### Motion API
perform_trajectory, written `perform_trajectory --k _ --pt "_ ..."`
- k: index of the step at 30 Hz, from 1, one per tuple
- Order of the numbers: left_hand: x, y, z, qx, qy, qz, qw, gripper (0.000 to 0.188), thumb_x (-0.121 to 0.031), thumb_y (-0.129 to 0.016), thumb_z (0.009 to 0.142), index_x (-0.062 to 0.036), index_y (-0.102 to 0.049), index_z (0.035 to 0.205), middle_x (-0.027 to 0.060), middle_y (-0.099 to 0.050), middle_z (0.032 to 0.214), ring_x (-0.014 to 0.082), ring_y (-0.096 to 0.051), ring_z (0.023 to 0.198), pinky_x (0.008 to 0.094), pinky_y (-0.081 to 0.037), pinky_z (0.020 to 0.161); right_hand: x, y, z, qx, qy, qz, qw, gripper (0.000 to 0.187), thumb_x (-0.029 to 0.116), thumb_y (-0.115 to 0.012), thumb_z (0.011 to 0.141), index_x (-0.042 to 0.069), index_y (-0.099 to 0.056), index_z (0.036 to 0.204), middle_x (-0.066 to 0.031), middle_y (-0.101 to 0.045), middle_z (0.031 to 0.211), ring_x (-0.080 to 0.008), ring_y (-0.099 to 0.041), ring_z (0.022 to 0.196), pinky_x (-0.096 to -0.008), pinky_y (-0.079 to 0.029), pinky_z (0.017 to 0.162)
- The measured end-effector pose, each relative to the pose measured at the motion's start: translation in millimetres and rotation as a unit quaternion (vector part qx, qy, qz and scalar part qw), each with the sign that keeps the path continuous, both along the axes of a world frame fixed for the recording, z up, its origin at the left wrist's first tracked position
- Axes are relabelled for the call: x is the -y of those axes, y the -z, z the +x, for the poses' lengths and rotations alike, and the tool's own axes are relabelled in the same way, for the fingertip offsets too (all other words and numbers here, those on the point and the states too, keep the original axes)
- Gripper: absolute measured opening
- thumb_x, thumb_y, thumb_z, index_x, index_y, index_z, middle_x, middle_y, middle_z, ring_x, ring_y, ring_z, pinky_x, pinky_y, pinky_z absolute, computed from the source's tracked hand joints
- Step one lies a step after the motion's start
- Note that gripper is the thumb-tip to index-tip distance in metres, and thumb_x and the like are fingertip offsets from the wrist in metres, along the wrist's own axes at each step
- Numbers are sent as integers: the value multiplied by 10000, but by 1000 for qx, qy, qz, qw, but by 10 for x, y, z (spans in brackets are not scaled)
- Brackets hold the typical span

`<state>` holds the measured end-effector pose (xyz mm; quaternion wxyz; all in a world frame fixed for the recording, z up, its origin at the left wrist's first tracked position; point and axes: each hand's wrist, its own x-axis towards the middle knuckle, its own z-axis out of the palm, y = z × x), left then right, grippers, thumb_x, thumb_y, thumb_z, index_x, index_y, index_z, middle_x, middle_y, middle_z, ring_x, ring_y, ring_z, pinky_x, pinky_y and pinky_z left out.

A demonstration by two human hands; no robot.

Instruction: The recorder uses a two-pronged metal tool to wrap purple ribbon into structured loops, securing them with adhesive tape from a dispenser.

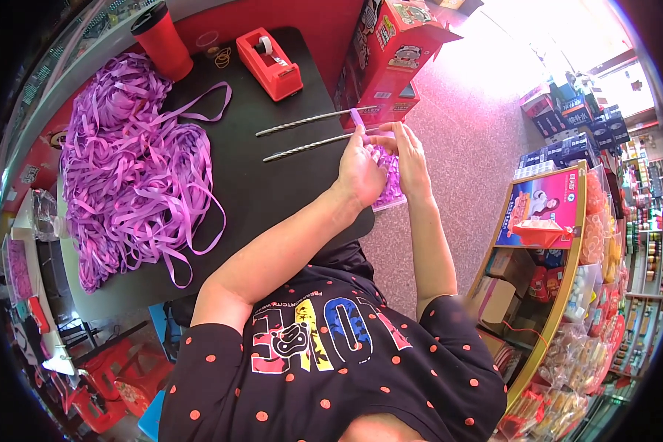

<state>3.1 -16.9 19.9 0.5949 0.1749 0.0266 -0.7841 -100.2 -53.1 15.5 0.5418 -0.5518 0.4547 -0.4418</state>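
Note:
Both my hands meet at the right edge of the black table, by the ends of two long metal rods with spiral shafts, the upper rod (302, 124) and the lower rod (302, 150). A short strip of purple ribbon (356, 118) crosses the upper rod near its right end and runs down to my left thumb. My left hand (362, 171) is closed on this ribbon. Beside it, my right hand (407, 158) has its fingers bent in toward the left; what they hold is hidden. Beneath the hands is a pile of short purple pieces (390, 184), partly covered.
A big tangled heap of purple ribbon (136, 177) covers the left of the table (250, 199). Behind stand a red tumbler (163, 46), rubber bands (222, 57) and a red tape dispenser (270, 66). Red cartons (390, 55) stand beyond; a goods-filled cabinet (527, 272) is at right.

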Motion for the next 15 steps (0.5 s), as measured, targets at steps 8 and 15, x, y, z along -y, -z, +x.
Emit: perform_trajectory --k 8,15 --pt "-44 -5 29 5 -35 -8 999 544 -466 -317 978 -130 -227 1396 84 -179 1487 254 -171 1373 475 -113 1121 20 -189 84 -216 55 -137 965 250 205 -494 958 4 -636 996 -84 -695 888 -114 -613 808 -274 -463 733" --pt "-82 49 59 -20 -6 -57 998 610 -493 -305 977 -156 -119 1450 70 -171 1505 263 -193 1379 492 -164 1112 641 -733 1026 -289 -12 -350 891 250 200 -576 902 8 -679 1024 -90 -693 927 -103 -618 878 -250 -466 789"
